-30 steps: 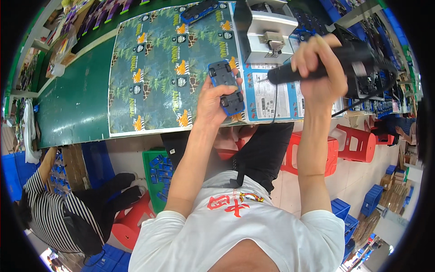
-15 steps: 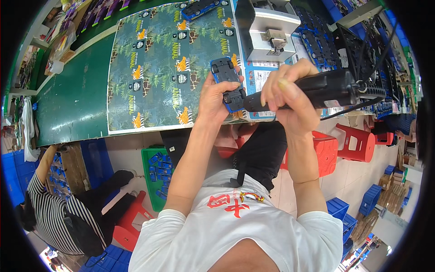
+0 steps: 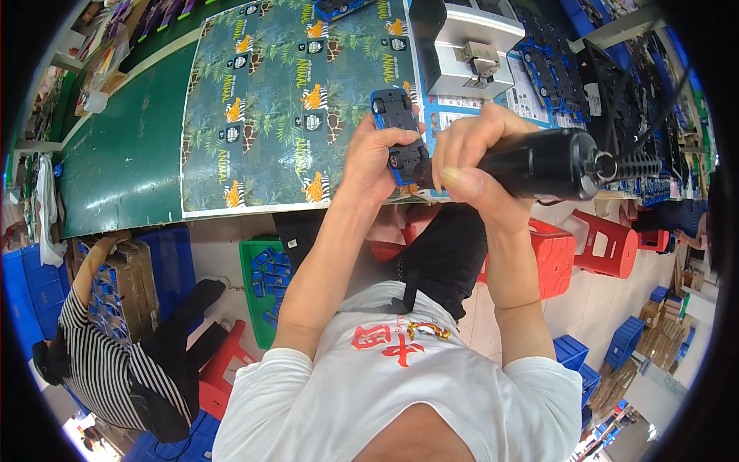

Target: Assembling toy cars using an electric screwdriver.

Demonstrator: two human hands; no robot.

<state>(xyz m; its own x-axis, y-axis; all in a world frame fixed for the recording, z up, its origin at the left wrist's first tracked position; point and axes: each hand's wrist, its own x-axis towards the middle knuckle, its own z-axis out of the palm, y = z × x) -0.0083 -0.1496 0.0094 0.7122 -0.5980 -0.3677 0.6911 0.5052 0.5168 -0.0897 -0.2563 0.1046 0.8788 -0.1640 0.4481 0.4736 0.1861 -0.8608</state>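
My left hand point(image 3: 368, 163) grips a blue toy car point(image 3: 395, 114) over the near edge of the table, its black underside with the wheels turned up. The thumb lies across that underside. A black electric screwdriver point(image 3: 539, 163) with a coiled cord is held in my right hand point(image 3: 479, 158), fingers wrapped round its front part. Its tip meets the near end of the car, though my fingers partly hide it, so I cannot tell whether it sits in a screw. Another blue toy car point(image 3: 339, 8) lies at the far edge of the printed sheet point(image 3: 269, 115).
A metal fixture point(image 3: 471, 61) stands beyond my right hand, with rows of blue toy cars point(image 3: 548, 73) beside it. Below the green table point(image 3: 127, 162) is a green crate point(image 3: 246, 300) of blue parts. A person in a striped shirt point(image 3: 108, 377) works at left; red stools point(image 3: 550, 258) stand right.
Both hands, with the car and screwdriver, have shifted slightly relative to the view, the car a little to the right. The screwdriver's rear end has swung lower and nearer. The person at left has moved an arm.
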